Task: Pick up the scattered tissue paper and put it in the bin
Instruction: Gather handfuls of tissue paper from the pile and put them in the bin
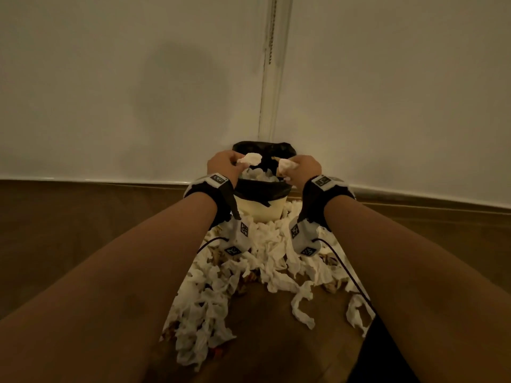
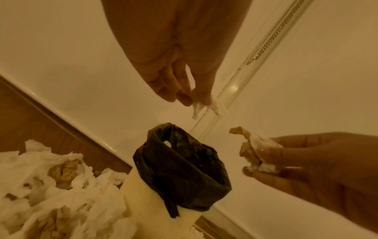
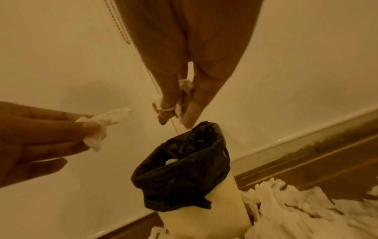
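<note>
A cream bin (image 1: 260,210) lined with a black bag (image 2: 180,174) stands on the floor in the wall corner, with white tissue inside (image 1: 257,174). My left hand (image 1: 224,164) hovers over the bin's left rim and pinches a crumpled white tissue wad (image 1: 250,159). My right hand (image 1: 302,168) hovers over the right rim and pinches a white and brown tissue wad (image 1: 284,164). The left hand's wad (image 2: 206,105) hangs from its fingertips in the left wrist view. The right hand's wad (image 3: 174,105) sits between its fingers above the bag (image 3: 184,169) in the right wrist view.
Many crumpled tissue pieces (image 1: 249,269) lie heaped on the brown floor (image 1: 83,222) in front of and around the bin. White walls (image 1: 110,92) meet behind it, with a beaded cord (image 1: 272,29) hanging in the corner. Cables run from both wrist cameras.
</note>
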{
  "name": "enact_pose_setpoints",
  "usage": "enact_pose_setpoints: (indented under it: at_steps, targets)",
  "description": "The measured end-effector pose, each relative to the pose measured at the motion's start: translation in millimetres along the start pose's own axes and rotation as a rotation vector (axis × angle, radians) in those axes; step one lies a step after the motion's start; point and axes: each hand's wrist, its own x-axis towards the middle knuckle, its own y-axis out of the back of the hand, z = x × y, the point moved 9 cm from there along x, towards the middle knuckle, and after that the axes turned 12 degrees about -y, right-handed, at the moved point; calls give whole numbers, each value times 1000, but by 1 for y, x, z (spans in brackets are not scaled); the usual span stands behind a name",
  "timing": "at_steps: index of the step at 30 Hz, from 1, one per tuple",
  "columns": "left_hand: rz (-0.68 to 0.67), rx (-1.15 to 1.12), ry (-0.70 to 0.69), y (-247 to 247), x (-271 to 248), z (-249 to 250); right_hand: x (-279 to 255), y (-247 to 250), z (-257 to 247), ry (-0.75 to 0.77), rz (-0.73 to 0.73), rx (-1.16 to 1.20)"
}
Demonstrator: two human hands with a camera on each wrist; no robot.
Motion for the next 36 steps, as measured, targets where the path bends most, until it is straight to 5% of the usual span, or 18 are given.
enact_pose_setpoints:
  at_steps: [4,10,19,30,36]
  targets:
    - [-8,151,-101,-12,22,-6,33,2,22,-30,163,119]
    - [-77,257,-121,-37,43,-8,59,-28,12,4,212,102]
    - [-397,364,-16,-87,26,-24,65,-86,-1,129,-22,-324]
    - [-108,271,-87,-58,-4,-11,43,-37,6,106,119,-65]
    - [-172,109,31,-71,-51,-30,13,-22,65,-13,117,-52]
